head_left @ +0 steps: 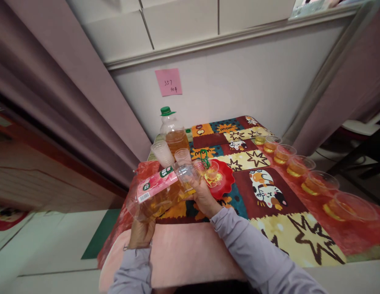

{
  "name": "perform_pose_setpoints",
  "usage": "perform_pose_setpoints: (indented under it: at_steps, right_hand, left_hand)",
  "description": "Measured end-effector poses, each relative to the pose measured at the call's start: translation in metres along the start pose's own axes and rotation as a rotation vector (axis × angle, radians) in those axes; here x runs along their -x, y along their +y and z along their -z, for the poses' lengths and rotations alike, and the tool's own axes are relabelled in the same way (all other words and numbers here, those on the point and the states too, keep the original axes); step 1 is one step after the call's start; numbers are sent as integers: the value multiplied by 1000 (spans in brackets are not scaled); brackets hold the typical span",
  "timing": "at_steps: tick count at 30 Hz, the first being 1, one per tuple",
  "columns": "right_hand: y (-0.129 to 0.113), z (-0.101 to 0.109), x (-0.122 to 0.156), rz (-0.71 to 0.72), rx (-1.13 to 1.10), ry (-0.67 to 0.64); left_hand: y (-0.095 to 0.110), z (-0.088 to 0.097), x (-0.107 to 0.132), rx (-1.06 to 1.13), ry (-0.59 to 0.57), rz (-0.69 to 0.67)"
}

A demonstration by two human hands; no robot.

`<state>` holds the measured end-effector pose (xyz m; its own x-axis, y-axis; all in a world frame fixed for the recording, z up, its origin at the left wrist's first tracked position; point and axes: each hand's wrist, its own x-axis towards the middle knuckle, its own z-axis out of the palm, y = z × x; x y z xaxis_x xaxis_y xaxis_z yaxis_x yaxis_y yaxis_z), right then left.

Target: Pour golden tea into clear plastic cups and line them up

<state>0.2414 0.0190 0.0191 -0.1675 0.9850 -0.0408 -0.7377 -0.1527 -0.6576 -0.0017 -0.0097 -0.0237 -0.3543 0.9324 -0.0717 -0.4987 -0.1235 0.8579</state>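
Observation:
My left hand grips the lower end of a large clear plastic bottle with a pink label. The bottle is tipped on its side, its neck end toward the right, with amber liquid inside. My right hand is closed around a clear plastic cup at the neck end of the bottle, and some yellow liquid shows low in it. Bottle and cup overlap there, so whether they touch I cannot tell. Just beyond my right hand lies a red scalloped plate with a small cup on it.
Behind stand a big jug with a green cap, a stack of cups and another clear cup. Several cups of yellow liquid line the table's right side. Patterned mats cover the table; a white wall rises behind.

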Motion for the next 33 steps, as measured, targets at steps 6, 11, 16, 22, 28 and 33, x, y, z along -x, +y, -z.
perform_pose_setpoints:
  at_steps: [6,11,16,22,28,33]
  right_hand:
    - [1,0,-1,-9,-11,15]
    - [-1,-1,0,-10,-8,7]
    - [-1,-1,-1,-6,-9,9]
    - [-1,-1,0,0,5,7]
    - [0,-1,0,2,23,17]
    - [-1,-2,0,-1,19,6]
  left_hand:
    - [1,-6,3,-40,35,-8]
    - [4,-11,5,-63,9,-20]
    - [7,-15,8,-64,18,5]
    - [13,-27,15,-105,3,18]
    - [10,-23,11,-110,12,11]
    - [9,-19,10,-74,30,29]
